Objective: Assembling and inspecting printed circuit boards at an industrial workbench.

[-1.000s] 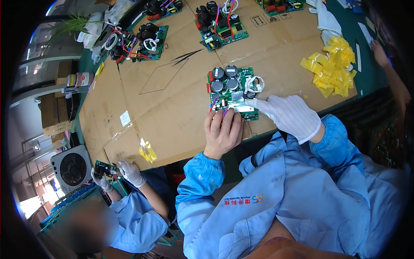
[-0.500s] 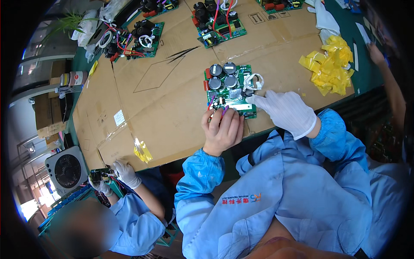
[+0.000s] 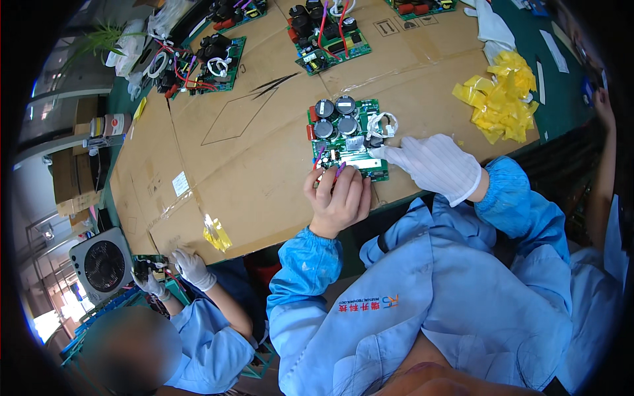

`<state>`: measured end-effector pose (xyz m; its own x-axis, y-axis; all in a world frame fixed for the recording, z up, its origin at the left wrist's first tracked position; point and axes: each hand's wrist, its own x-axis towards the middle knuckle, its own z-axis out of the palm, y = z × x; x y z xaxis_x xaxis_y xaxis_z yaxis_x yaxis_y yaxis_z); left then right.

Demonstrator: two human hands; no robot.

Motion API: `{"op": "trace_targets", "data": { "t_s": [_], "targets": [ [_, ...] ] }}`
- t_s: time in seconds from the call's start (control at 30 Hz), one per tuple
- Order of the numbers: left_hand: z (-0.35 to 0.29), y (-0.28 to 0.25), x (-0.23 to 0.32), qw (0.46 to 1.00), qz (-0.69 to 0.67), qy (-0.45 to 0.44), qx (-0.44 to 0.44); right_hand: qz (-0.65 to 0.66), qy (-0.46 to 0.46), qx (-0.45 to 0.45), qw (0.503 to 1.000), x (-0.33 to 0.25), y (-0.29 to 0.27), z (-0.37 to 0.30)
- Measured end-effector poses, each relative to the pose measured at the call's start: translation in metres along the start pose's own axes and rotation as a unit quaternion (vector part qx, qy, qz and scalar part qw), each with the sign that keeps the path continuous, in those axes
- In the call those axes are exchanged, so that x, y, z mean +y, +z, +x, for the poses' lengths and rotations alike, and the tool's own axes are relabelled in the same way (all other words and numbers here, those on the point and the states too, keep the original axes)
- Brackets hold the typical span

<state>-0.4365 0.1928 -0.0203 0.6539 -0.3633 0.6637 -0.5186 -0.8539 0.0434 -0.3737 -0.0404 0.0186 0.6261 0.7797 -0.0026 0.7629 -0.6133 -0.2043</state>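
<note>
A green circuit board lies on the cardboard in front of me, with several round black capacitors, a looped white cable and a silvery strip. My left hand, bare, curls its fingers over the board's near left edge. Red and purple wires run in under those fingertips, which look closed on them. My right hand, in a white striped glove, reaches in from the right. Its foremost fingertip touches a small black part beside the white cable; the other fingers are folded and whatever they grip is hidden.
Several similar boards stand along the far side of the cardboard-covered table. Crumpled yellow tape lies at right, with a white glove behind it. At lower left a co-worker's gloved hands handle a part near a fan.
Table and board sit slightly further left in the view. Both my hands keep nearly the same places on the board. The bare arm at the far right has shifted.
</note>
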Motion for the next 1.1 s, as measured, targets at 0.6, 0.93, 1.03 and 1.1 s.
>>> {"op": "trace_targets", "data": {
  "t_s": [0.6,0.93,1.03,1.1],
  "targets": [
    [0.005,-0.007,0.004,0.999,0.002,0.002,-0.036,0.126,0.368,0.375,0.842,0.046,-0.055,-0.073],
    [0.004,-0.004,0.001,0.999,0.023,0.002,-0.031,0.254,0.200,0.068,0.944,-0.009,-0.011,-0.019],
    [0.002,-0.002,0.002,0.999,0.027,-0.006,-0.026,0.185,0.141,0.054,0.971,-0.008,-0.005,-0.008],
    [0.002,-0.002,0.003,1.000,0.023,-0.006,-0.020,0.161,0.132,0.047,0.977,-0.007,-0.003,-0.005]
  ]
}}
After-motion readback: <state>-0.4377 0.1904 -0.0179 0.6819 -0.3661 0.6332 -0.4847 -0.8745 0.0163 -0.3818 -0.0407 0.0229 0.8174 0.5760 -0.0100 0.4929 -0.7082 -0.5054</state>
